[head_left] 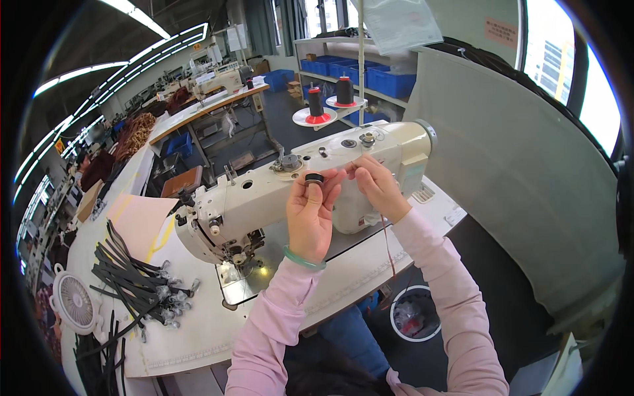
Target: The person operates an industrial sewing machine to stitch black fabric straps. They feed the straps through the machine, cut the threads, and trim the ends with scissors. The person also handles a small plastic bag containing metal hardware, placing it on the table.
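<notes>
Between the thumb and fingers of my left hand point(312, 214) is a small metal bobbin point(314, 178) wound with black thread. A green bangle rings that wrist. My right hand point(381, 188) is closed in a pinch just to the right of the bobbin; whatever is between its fingertips is too fine to make out. Both hands are raised in front of the arm of a white sewing machine point(264, 198). Its needle area point(241, 254) lies lower left of my hands, with a small light glowing on the plate.
Black straps point(132, 277) with clear-wrapped ends lie on the white table point(198, 336), beside a small white fan point(76, 302). Two black thread cones point(344, 92) stand behind the machine. A reddish strip point(388, 244) hangs below my right wrist. A white bin point(415, 313) is on the floor.
</notes>
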Demonstrator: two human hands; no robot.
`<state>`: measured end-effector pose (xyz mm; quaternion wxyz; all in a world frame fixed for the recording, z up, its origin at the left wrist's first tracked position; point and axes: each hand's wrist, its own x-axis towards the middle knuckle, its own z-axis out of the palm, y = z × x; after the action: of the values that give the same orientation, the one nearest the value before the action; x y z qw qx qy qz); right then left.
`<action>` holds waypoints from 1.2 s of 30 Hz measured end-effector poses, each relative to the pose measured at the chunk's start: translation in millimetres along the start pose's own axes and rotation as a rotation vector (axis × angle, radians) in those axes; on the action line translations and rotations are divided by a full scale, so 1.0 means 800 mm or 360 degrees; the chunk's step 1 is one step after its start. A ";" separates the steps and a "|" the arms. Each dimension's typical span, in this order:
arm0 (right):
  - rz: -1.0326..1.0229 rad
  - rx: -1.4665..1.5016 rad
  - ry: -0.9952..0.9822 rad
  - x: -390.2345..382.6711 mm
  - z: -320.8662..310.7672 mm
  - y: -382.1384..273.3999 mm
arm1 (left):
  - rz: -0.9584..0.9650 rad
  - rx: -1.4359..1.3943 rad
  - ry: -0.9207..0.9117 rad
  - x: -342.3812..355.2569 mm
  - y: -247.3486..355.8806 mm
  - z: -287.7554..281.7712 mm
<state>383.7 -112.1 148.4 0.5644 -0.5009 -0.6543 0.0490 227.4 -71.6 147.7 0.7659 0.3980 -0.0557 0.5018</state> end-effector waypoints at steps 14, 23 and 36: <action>-0.0239 -0.0069 0.0061 -0.016 0.014 -0.005 | 0.0689 0.2275 -0.0842 -0.047 0.015 -0.062; 0.0328 -0.0497 0.0207 -0.116 0.050 -0.004 | 0.1191 0.3172 -0.1526 -0.048 -0.036 -0.110; 0.0025 -0.1501 0.0109 -0.182 0.068 0.066 | 0.0855 0.3346 -0.1745 -0.070 -0.086 -0.137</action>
<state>352.2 -162.1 -5.0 0.2961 -0.7089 -0.5824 -0.2658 221.8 -51.5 8.1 -0.1837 0.9601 -0.0187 0.2101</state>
